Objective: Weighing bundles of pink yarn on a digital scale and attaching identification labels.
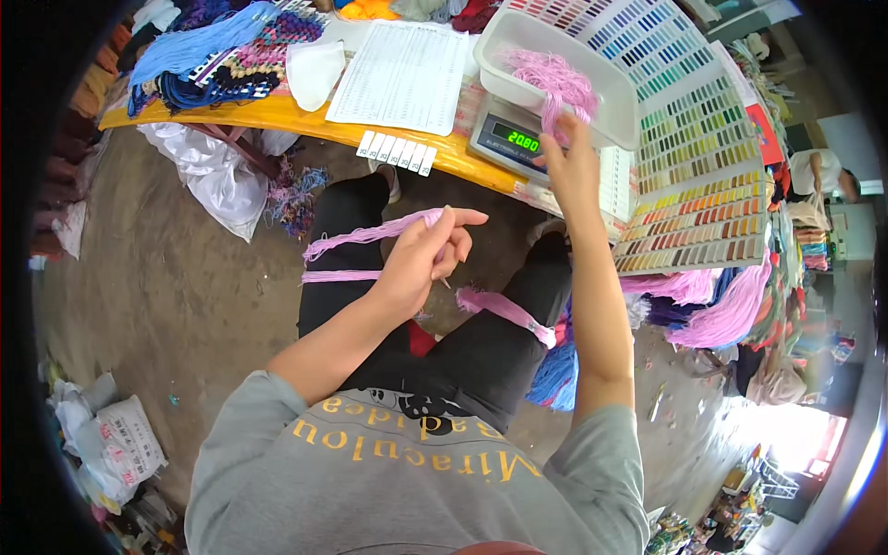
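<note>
My left hand [418,261] is closed over my lap, gripping a hank of pink yarn [356,240] whose loose end trails leftward across my thigh. Its index finger points to the right. A second pink strand bundle [340,276] lies just below, partly covered by that hand. At the near edge of a white plastic tray [622,129], my right hand [572,166] has its fingers closed on pink yarn [553,83] that spills over the rim from the pile inside. The tray stands on a digital scale [504,139] with a lit green display. Another pink yarn hank [504,307] lies over my right thigh.
A printed sheet [400,79] and a row of small white tags [396,153] lie along the yellow table edge [277,118]. Blue yarn [199,46] is heaped at the left. On the right, a colour sample card [694,157] overhangs the table above hanging yarn hanks [726,310].
</note>
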Motion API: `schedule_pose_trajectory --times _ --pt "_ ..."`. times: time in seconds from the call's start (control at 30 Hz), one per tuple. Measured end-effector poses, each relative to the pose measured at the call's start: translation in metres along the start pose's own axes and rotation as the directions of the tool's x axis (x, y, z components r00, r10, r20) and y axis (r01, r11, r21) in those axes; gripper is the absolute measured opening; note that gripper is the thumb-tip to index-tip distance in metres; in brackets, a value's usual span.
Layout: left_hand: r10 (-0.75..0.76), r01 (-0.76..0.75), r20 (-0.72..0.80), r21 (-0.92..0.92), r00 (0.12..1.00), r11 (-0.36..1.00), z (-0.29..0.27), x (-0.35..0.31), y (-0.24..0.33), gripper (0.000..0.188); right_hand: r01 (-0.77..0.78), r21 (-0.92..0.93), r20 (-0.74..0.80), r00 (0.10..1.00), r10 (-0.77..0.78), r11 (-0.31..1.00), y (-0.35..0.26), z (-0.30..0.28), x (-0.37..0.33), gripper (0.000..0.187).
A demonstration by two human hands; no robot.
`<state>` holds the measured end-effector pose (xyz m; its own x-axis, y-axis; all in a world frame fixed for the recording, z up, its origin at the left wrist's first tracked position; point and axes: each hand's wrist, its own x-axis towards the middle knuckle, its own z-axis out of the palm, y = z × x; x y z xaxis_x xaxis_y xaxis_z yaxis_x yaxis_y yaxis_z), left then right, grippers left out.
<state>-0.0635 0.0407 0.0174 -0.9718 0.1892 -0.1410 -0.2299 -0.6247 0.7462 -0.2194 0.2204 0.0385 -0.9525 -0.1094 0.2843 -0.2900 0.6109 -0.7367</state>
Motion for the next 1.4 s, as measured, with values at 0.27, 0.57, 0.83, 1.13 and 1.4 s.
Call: schedule_pose_trajectory --times 0.27,0.57,0.83,1.13,1.4 --pt "0.054 -0.053 -0.007 0.063 0.999 0.997 0.014 0.033 0.012 0.033 -0.378 0.718 0.295 0.926 0.236 0.584 -0.050 -0.007 -0.070 0.021" --pt "0.031 -0.031 -0.012 -0.039 0.999 0.999 0.030 0.033 0.017 0.015 -0.369 0.774 0.303 0.930 0.210 0.516 -0.062 -0.009 -0.105 0.020" --pt "0.111 -0.107 -0.037 0.085 0.993 0.991 0.034 0.027 0.018 0.017 -0.363 0.758 0.270 0.931 0.247 0.542 -0.068 -0.015 -0.099 0.017" --pt "0.362 -0.374 -0.105 -0.363 0.926 0.853 -0.096 -0.026 0.078 0.015 0.006 0.990 -0.046 0.957 0.288 0.140 -0.022 -0.062 0.113 0.020" --pt "0.493 -0.819 -0.841 0.110 0.225 0.563 -0.397 -0.242 0.209 0.017 0.171 0.704 -0.374 0.915 0.155 0.690 0.003 -0.104 0.212 0.022"
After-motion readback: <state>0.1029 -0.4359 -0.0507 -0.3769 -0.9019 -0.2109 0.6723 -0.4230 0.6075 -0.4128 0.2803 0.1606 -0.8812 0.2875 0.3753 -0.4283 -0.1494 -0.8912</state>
